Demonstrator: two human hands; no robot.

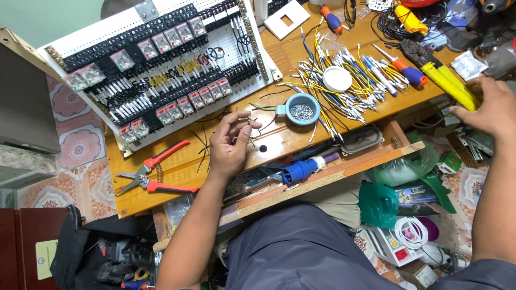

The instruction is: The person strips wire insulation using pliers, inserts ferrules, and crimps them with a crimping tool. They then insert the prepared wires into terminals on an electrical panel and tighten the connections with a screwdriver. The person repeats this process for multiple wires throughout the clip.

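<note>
- left hand (230, 144) rests on the wooden table (177, 174), palm turned up toward the camera, fingers curled in.
- thumb and forefinger pressed together at the tips, pinching a small metal pin (249, 121) that stands up from the pinch; the other fingers fold loosely against the palm.
- a thin green wire (260, 107) lies just beyond the fingertips, running toward the blue cup (301, 109).
- the blue cup sits near the left hand, up and to its right, with a heap of small metal pins inside.
- a small black knob (263, 148) lies on the table just right of the hand.
- right hand (488, 110) is far off at the table's right end, palm down, fingers spread flat, fingertips touching the yellow handles of a crimping tool (443, 75); it clasps nothing that i can see.
- a bundle of yellow, blue and white wires (344, 88) is strewn between the two hands, a white lid (337, 79) resting on it.
- white panel (161, 64) with rows of relays leans at the back of the table, above the left hand.
- red-handled cutters (153, 174) lie left of the left hand, apart from it.
- a blue plug (300, 171) lies in the open drawer below.
</note>
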